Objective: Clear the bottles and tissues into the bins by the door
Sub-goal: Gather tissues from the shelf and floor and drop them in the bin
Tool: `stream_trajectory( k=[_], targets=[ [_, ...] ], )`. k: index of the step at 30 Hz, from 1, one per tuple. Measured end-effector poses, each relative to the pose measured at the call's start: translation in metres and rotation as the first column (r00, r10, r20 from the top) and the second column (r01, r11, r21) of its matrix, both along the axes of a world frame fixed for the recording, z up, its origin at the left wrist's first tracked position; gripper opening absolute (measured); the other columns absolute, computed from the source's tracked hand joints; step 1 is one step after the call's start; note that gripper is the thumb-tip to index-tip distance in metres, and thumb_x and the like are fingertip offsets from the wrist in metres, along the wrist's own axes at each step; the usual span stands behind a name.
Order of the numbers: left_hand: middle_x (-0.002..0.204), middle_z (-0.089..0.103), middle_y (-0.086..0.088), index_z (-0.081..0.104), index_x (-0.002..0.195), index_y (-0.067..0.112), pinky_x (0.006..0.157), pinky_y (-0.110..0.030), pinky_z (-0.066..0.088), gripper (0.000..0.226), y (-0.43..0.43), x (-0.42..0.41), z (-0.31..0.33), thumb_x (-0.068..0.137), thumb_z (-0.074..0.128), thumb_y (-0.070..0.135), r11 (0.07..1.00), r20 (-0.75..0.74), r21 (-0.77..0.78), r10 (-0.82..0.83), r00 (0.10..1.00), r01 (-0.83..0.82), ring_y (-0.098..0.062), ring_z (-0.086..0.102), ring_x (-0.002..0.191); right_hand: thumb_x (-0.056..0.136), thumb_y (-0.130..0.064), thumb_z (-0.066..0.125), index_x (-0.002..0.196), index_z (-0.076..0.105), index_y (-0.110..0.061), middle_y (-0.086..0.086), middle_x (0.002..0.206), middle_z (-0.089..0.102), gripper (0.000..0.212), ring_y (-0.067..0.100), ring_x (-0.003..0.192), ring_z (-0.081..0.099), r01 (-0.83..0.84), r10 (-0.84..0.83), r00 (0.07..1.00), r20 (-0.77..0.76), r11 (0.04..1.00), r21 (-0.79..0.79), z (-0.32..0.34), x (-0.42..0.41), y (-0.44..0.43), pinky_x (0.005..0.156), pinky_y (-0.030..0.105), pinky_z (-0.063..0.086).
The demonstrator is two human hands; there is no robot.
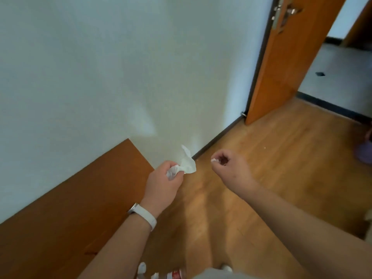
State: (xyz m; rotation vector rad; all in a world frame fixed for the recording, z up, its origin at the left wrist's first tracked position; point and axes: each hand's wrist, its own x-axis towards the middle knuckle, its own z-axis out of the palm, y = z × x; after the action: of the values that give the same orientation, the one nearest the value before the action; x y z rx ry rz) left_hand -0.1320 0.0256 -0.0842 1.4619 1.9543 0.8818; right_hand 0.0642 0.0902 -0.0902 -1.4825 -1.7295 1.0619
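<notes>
My left hand (165, 180), with a white band on its wrist, is closed around a crumpled white tissue (186, 164) that sticks out past the fingers toward the wall. My right hand (227, 166) is curled into a fist with a small bit of white tissue (213, 160) showing at its fingertips. Both hands hang over the wooden floor. At the bottom edge lie a bottle with a red label (175, 275) and scraps of white tissue (142, 267). No bin is in view.
A white wall (120, 67) fills the left and centre. A brown wooden surface (66, 208) sits along it at lower left. An orange door (287, 57) stands open at upper right onto a grey tiled floor (342, 77). A purple object (364, 154) lies at the right edge.
</notes>
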Motion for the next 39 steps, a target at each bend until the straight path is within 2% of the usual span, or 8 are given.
stream_trajectory(
  k=[5,9,13,16,19,26,31,39],
  targets=[
    [0.076,0.061,0.013,0.059,0.087,0.027,0.055,-0.008,0.042,0.007,0.061,0.074,0.011,0.092,0.064,0.028,0.978,-0.04,0.036,-0.203,0.978,0.204,0.004,0.057,0.072,0.087,-0.02,0.063,0.076,0.058,-0.033,-0.011,0.076,0.061,0.018,0.004,0.068,0.057,0.211,-0.211,0.977,-0.014,0.977,0.035,0.007,0.082,0.018,0.057,0.015,0.039],
    [0.077,0.062,0.014,0.057,0.085,0.033,0.061,-0.018,0.052,0.009,0.102,0.111,0.015,0.092,0.063,0.034,0.943,-0.102,0.052,-0.323,0.941,0.329,-0.006,0.061,0.073,0.087,-0.02,0.063,0.078,0.061,-0.028,-0.007,0.076,0.062,0.012,0.006,0.066,0.056,0.365,-0.364,0.931,-0.02,0.931,0.032,0.009,0.128,0.026,0.055,0.017,0.039],
    [0.082,0.062,0.017,0.059,0.094,0.028,0.059,-0.012,0.048,0.007,0.137,0.141,0.014,0.093,0.062,0.034,0.904,-0.093,0.053,-0.419,0.903,0.425,-0.006,0.061,0.075,0.086,-0.021,0.063,0.078,0.062,-0.028,-0.006,0.074,0.063,0.01,0.007,0.064,0.056,0.494,-0.494,0.869,-0.022,0.869,0.019,0.005,0.163,0.033,0.053,0.015,0.042],
    [0.081,0.062,0.016,0.06,0.094,0.027,0.057,-0.01,0.043,0.007,0.165,0.159,0.007,0.092,0.063,0.034,0.878,-0.07,0.043,-0.473,0.878,0.476,-0.003,0.06,0.074,0.085,-0.02,0.064,0.076,0.062,-0.027,-0.007,0.072,0.062,0.012,0.009,0.064,0.056,0.57,-0.57,0.822,0.003,0.822,-0.012,-0.001,0.184,0.046,0.056,0.022,0.044],
    [0.077,0.062,0.014,0.061,0.092,0.026,0.054,-0.01,0.043,0.005,0.202,0.173,-0.002,0.092,0.063,0.03,0.847,-0.037,0.041,-0.529,0.848,0.531,0.002,0.058,0.07,0.084,-0.019,0.064,0.079,0.064,-0.024,-0.005,0.072,0.063,0.008,0.012,0.065,0.056,0.633,-0.632,0.774,0.038,0.773,-0.035,-0.008,0.195,0.068,0.059,0.027,0.045],
    [0.085,0.062,0.013,0.058,0.099,0.027,0.062,-0.019,0.052,0.008,0.316,0.185,-0.015,0.093,0.06,0.033,0.763,0.009,-0.002,-0.646,0.763,0.646,-0.009,0.061,0.078,0.086,-0.02,0.064,0.086,0.066,-0.026,-0.007,0.079,0.064,0.006,0.014,0.073,0.063,0.754,-0.75,0.657,0.081,0.654,-0.064,-0.014,0.185,0.152,0.068,0.033,0.058],
    [0.087,0.06,0.016,0.055,0.1,0.03,0.06,-0.011,0.046,0.008,0.403,0.173,-0.018,0.094,0.059,0.032,0.723,0.031,-0.001,-0.69,0.723,0.691,-0.005,0.059,0.078,0.086,-0.02,0.064,0.086,0.066,-0.024,-0.006,0.08,0.064,0.004,0.014,0.073,0.063,0.777,-0.765,0.627,0.144,0.627,-0.055,-0.013,0.172,0.222,0.071,0.04,0.058],
    [0.086,0.063,0.016,0.059,0.099,0.026,0.064,-0.022,0.052,0.008,0.492,0.206,-0.023,0.092,0.063,0.03,0.672,0.131,0.028,-0.736,0.664,0.74,-0.009,0.061,0.078,0.087,-0.02,0.064,0.086,0.065,-0.026,-0.006,0.082,0.064,0.007,0.013,0.076,0.063,0.853,-0.835,0.521,0.18,0.518,-0.066,-0.012,0.186,0.269,0.069,0.031,0.058]
  ],
)
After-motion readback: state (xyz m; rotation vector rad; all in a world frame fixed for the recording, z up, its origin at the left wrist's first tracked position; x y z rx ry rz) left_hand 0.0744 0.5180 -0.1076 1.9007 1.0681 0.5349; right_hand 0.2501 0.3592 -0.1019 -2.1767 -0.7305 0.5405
